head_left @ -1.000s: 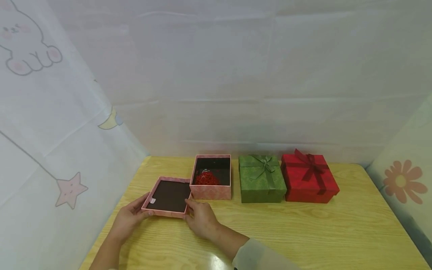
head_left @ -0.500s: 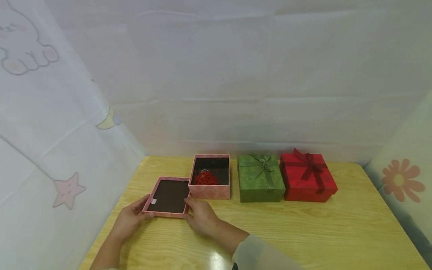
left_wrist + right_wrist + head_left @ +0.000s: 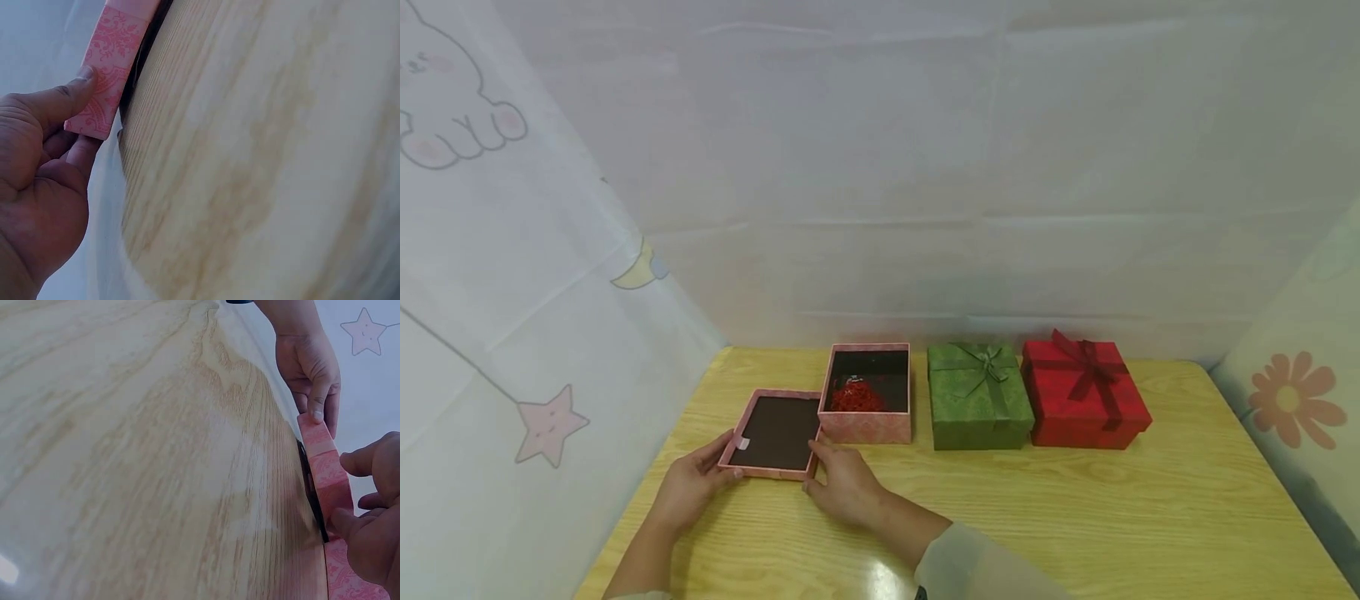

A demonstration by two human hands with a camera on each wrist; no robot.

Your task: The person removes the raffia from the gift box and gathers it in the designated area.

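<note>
A pink patterned box lid (image 3: 778,433) lies inside-up at the left of the table, its dark inner face and a small white tag showing. My left hand (image 3: 685,492) grips its near left corner; in the left wrist view the left thumb presses the pink side wall (image 3: 115,44) and other fingers reach beneath. With thumb and fingers, my right hand (image 3: 846,483) holds the lid's near right corner. Right behind that hand stands the open pink box (image 3: 865,428), with red shredded filler (image 3: 859,397) in its dark inside. A dark strip (image 3: 312,494) shows along the lid's lower edge.
To the right of the pink box stand a closed green gift box (image 3: 981,400) and a closed red gift box (image 3: 1086,396), each with a ribbon bow. All rest on a wooden table (image 3: 1075,517) before a pale cloth backdrop (image 3: 880,167).
The lid has turned and shifted very slightly between both hands, its near edge a little farther from me. My right thumb has slid a little left at the corner. The boxes stay put.
</note>
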